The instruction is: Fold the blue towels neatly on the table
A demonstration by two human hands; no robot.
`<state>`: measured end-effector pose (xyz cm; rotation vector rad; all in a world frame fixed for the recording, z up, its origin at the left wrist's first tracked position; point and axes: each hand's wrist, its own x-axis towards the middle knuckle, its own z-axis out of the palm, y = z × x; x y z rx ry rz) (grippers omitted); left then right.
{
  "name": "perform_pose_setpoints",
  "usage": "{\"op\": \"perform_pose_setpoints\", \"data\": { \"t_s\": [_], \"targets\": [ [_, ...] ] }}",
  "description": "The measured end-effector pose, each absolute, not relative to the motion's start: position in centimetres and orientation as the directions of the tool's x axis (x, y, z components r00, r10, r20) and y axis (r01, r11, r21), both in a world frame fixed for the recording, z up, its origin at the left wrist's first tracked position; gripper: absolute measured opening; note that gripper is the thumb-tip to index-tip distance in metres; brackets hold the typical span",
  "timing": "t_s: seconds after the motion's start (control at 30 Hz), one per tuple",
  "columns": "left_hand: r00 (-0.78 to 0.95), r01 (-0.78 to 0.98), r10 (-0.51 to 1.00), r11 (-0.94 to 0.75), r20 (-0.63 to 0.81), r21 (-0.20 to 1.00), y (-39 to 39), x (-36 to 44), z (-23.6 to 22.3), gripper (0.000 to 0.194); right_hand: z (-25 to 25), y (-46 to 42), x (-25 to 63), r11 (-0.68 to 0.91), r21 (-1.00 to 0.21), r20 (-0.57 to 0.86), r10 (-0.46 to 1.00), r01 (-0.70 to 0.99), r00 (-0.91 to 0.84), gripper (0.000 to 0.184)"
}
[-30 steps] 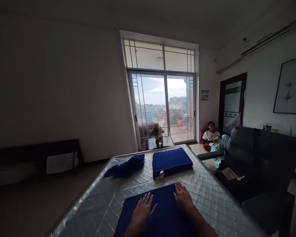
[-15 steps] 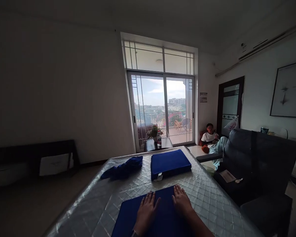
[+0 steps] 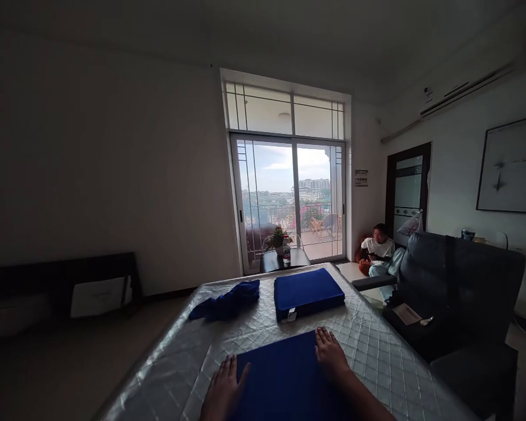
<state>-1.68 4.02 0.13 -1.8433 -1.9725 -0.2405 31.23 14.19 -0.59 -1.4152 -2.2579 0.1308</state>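
Note:
A flat blue folded cloth (image 3: 284, 374) lies in front of me on a quilted silver mattress (image 3: 372, 345). My left hand (image 3: 222, 392) rests flat at its left edge, fingers stretched out. At the cloth's far right corner my right hand (image 3: 331, 354) lies flat, fingers spread. Farther along the mattress sits a neat stack of folded blue cloth (image 3: 309, 292) with a white tag. A crumpled blue cloth (image 3: 225, 301) lies to the stack's left.
A dark sofa (image 3: 456, 292) stands to the right of the mattress. A person (image 3: 379, 251) sits on the floor by a dark door. A small table (image 3: 284, 257) with a plant and bottle stands before the glass balcony doors (image 3: 289, 199).
My left hand has slid left and toward me, from the middle of the cloth to its left edge. The right hand stays near the far right corner. The view has shifted slightly.

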Motion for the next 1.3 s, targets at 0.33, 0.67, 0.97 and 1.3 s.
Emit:
{"op": "perform_pose_setpoints", "data": {
  "t_s": [0.33, 0.67, 0.97, 1.3],
  "targets": [
    [-0.073, 0.972, 0.955, 0.132, 0.287, -0.192, 3.4, -1.0, 1.3, 0.063, 0.4, 14.3, 31.3, 0.463, -0.359, 0.271, 0.883, 0.81, -0.384, 0.066],
    [-0.015, 0.964, 0.946, 0.1, 0.325, -0.248, 3.8, -1.8, 0.5, 0.066, 0.5, 14.3, 31.5, 0.459, -0.447, 0.277, 0.887, 0.767, -0.369, 0.07],
    [-0.059, 0.957, 0.961, 0.131, 0.272, -0.257, 3.3, -1.0, 1.3, 0.068, 0.7, 13.9, 31.5, 0.46, -0.429, 0.278, 0.886, 0.778, -0.371, 0.07],
    [-0.077, 0.979, 0.957, 0.125, 0.281, -0.159, 3.2, -1.1, 1.4, 0.059, 1.1, 13.8, 31.7, 0.444, -0.478, 0.259, 0.896, 0.757, -0.362, 0.07]
  ]
}}
